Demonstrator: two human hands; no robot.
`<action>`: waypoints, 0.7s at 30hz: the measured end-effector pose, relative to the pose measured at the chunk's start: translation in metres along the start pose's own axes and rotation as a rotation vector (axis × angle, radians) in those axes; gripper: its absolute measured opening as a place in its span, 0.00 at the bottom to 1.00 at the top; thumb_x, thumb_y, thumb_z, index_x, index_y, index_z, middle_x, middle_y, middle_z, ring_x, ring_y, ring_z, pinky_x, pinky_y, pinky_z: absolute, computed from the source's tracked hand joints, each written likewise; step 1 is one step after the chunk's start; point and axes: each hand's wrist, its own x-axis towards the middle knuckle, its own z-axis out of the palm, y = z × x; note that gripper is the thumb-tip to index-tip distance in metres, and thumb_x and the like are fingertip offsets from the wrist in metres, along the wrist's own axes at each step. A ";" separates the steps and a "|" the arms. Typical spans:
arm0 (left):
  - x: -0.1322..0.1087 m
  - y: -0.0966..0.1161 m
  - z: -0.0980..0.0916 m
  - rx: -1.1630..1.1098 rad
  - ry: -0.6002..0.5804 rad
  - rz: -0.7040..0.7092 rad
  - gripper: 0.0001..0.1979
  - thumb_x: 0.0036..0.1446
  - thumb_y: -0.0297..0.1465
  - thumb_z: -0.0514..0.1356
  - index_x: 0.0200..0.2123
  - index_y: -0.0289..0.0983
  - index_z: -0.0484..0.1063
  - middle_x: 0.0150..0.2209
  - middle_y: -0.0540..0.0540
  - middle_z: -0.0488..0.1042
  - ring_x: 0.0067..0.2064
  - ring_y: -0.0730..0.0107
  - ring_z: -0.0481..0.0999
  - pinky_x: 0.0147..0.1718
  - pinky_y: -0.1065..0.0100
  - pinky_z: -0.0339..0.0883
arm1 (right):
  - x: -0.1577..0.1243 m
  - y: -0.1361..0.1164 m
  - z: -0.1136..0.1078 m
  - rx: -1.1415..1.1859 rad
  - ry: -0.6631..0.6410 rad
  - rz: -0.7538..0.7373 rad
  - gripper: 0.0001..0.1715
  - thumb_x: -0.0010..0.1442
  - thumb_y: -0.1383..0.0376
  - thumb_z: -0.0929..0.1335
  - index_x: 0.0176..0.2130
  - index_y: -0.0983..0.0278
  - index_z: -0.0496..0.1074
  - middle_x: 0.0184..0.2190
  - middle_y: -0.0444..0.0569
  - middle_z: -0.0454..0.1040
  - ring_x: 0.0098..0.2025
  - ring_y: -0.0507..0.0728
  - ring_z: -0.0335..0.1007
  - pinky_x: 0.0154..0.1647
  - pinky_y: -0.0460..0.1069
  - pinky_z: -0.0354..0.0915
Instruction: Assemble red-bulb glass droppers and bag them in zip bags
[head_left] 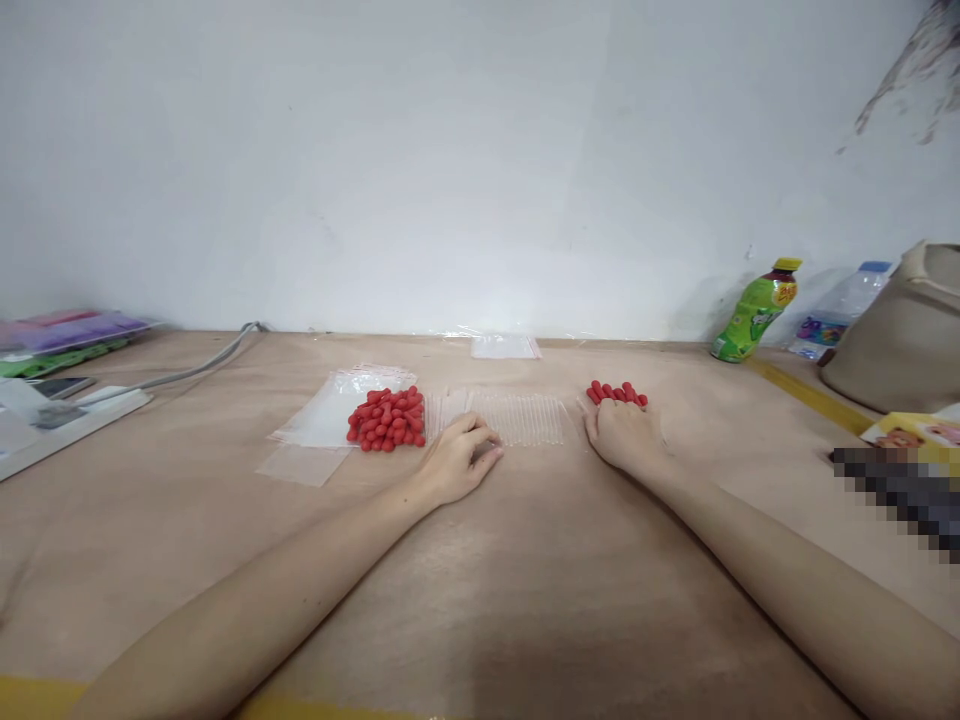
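My left hand (459, 458) rests at the near edge of a row of thin clear plastic tubes (531, 420), fingers bent and thumb close to the forefinger; whatever is between them is too small to make out. Just left of it lies a heap of small red bulb-shaped pieces (387, 420). To the right, my right hand (624, 436) is closed, knuckles up, against a smaller group of red pieces (616, 391). Clear plastic shows at this hand's sides. Its fingertips are hidden, so what it grips cannot be seen.
Clear zip bags (319, 415) lie beside the red heap, and another bag (505, 347) is by the wall. At right stand a green bottle (754, 312), a clear bottle (847, 305) and a beige bag (900, 330). A power strip (112, 408) with a cable lies left.
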 end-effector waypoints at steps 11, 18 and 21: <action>0.013 -0.010 -0.024 0.228 0.170 -0.109 0.07 0.54 0.30 0.53 0.34 0.36 0.69 0.35 0.45 0.68 0.39 0.63 0.67 0.40 0.62 0.61 | -0.023 -0.028 -0.004 0.503 0.189 -0.468 0.15 0.62 0.63 0.54 0.39 0.66 0.65 0.34 0.51 0.72 0.36 0.55 0.65 0.43 0.50 0.51; 0.051 -0.065 -0.082 0.578 -0.097 -0.621 0.13 0.50 0.39 0.55 0.35 0.38 0.73 0.39 0.42 0.71 0.45 0.55 0.67 0.42 0.60 0.61 | -0.025 -0.032 -0.008 0.571 0.197 -0.594 0.16 0.62 0.66 0.55 0.43 0.65 0.67 0.34 0.51 0.70 0.36 0.54 0.64 0.39 0.49 0.55; 0.065 -0.085 -0.087 0.572 -0.209 -0.732 0.16 0.44 0.42 0.59 0.32 0.38 0.74 0.36 0.41 0.74 0.41 0.54 0.70 0.37 0.62 0.64 | -0.024 -0.032 -0.008 0.571 0.200 -0.603 0.16 0.62 0.67 0.55 0.43 0.66 0.67 0.34 0.51 0.70 0.36 0.55 0.64 0.38 0.50 0.55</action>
